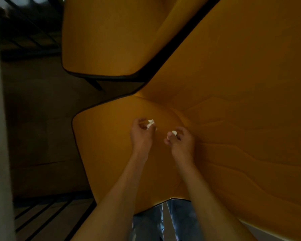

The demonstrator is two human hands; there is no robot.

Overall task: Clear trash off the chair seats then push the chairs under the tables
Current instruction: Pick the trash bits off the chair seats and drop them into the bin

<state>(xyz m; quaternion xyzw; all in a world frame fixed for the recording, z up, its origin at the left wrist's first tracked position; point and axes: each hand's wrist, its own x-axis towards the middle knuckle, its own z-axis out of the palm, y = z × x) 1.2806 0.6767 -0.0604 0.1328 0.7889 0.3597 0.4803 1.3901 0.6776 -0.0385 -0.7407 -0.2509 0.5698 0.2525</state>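
Two small white crumpled scraps of paper are held over the middle of the near yellow chair seat (111, 145), toward its back edge. The left hand (141, 134) pinches one scrap (150, 124) between curled fingers; the right hand (180, 140) pinches the other scrap (174, 133) the same way. A second yellow chair seat (102, 40) sits beyond.

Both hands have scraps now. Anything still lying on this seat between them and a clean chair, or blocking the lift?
Nothing visible. The left hand pinches a white scrap, the right hand another scrap, both over the yellow seat. No other trash shows on it, though the picture is dim.
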